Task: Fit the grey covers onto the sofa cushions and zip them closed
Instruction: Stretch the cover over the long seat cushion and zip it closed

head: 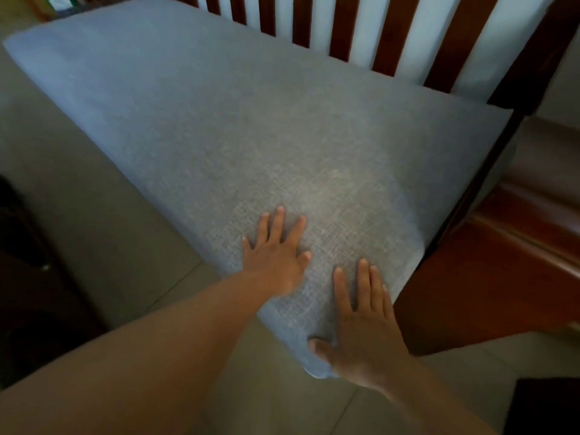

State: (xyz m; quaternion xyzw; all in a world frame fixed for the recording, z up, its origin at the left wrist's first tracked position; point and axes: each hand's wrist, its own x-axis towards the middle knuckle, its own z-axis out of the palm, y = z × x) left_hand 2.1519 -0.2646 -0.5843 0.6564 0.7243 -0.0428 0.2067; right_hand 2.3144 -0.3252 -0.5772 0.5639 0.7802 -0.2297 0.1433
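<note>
At the far left a dark object [18,246] stands on the tiled floor [103,252]; it is in shadow and cut off by the frame edge, so what it is cannot be told. The left forearm crosses the floor from the bottom left corner, and the left hand [276,255] lies palm down on the grey cover [219,127], its fingers [277,224] straight and spread apart, flat on the cloth and gripping nothing.

The cover is drawn over a long sofa cushion that lies on the seat of the wooden sofa, running from the upper left down to the near corner by the hands. The cloth looks smooth across the top. The cushion inside is wholly hidden, and no zip shows from this side. The far end at the upper left is blurred.

The right hand [361,328] rests on the near corner of the cover, fingers straight and close together on top, thumb lying against the rounded front edge. Its wrist runs out of the frame at the bottom.

Behind the cushion rise the brown backrest slats [389,36], their tops cut off. At the right is the wooden armrest [508,255], and a dark shape [546,406] sits in the bottom right corner, too cropped to identify.
</note>
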